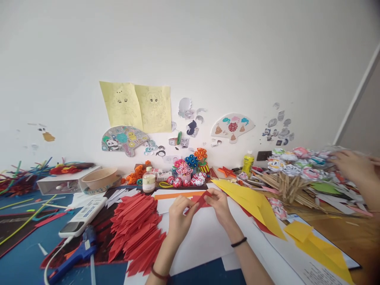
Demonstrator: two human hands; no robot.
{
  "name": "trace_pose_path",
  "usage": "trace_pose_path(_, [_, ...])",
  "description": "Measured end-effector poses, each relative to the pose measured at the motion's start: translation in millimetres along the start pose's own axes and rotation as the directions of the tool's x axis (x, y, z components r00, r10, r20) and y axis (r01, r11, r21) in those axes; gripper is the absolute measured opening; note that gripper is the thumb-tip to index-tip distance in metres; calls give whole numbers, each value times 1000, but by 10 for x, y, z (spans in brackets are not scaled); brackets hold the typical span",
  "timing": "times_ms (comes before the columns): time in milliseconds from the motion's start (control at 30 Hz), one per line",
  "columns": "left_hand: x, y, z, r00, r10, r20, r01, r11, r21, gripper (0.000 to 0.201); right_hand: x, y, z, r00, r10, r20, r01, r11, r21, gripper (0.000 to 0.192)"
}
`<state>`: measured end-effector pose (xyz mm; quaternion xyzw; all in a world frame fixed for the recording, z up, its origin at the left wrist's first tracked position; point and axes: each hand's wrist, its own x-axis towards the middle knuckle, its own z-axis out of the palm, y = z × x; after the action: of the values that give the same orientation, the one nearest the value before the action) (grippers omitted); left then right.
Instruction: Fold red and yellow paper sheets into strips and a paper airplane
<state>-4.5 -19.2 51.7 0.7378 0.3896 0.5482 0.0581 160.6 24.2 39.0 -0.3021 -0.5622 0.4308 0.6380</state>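
Note:
My left hand (178,217) and my right hand (219,206) together pinch a small red folded paper piece (202,199) above white sheets (204,237) on the table. The left fingers grip its near end, the right fingers its far end. Just left of my left hand lies a big heap of folded red paper pieces (135,231). A black band circles my right wrist and a reddish one my left.
Yellow folded paper (255,204) lies right of my hands. A blue glue gun (75,255), a white remote (84,215), a bowl (99,179) and a small bottle (149,180) sit left. Another person's hand (353,166) reaches among paper flowers on sticks (292,174) at right.

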Motion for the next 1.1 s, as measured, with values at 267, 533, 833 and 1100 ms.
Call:
trace_pose_path(267, [19, -51, 2, 984, -173, -38, 164, 971, -174, 24, -51, 11, 157, 990, 125, 63, -127, 991, 28, 36])
trace_pose_path(533, [59, -121, 21, 904, -380, 195, 426, 772, -472, 31, -33, -17, 91, 989, 131, 67, -133, 990, 41, 44])
trace_pose_path(833, [66, -84, 33, 897, -366, 247, 438, 666, -603, 28, -54, -19, 118, 987, 124, 103, -133, 988, 77, 39])
trace_pose_path(1100, [71, -95, 14, 891, -355, 283, 454, 672, -585, 31, -30, 36, 83, 983, 159, 95, -169, 980, 102, 35])
